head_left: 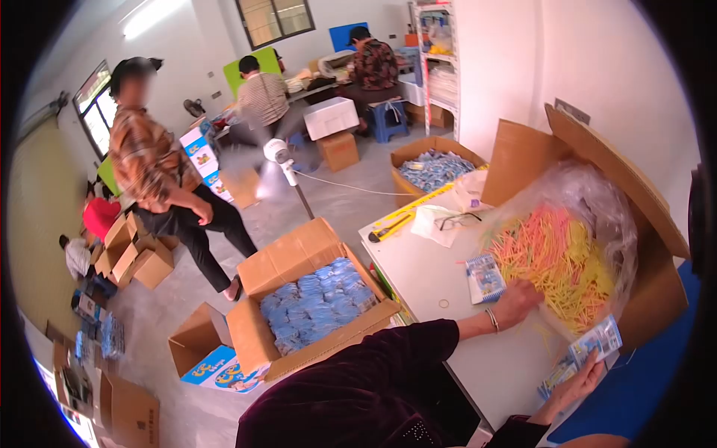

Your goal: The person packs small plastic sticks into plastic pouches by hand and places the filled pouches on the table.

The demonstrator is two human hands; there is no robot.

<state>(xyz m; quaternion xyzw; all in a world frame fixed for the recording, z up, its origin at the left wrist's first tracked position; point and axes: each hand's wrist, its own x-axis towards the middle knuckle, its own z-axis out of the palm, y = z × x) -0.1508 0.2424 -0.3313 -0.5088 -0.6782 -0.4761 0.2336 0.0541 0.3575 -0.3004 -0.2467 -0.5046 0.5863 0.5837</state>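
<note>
My left hand (519, 300), with a bracelet at its wrist, is at the near edge of a heap of pink, yellow and green thin sticks (556, 257) in a clear plastic bag. Its fingers are bent down and together; what they pinch is too small to tell. Lower right, my right hand (576, 388) is closed on several printed blue-and-white packets (597, 342), fanned out. A stack of similar packets (485, 278) lies on the white table (418, 272) just left of my left hand. A small ring (444, 304) lies nearby.
Glasses (459, 220), a cloth and a yellow cutter (392, 225) lie at the table's far end. A carton (254, 261) of blue packets stands left of the table, and another carton (405, 153) beyond it. A fan (280, 153) and a standing person (153, 164) are further off.
</note>
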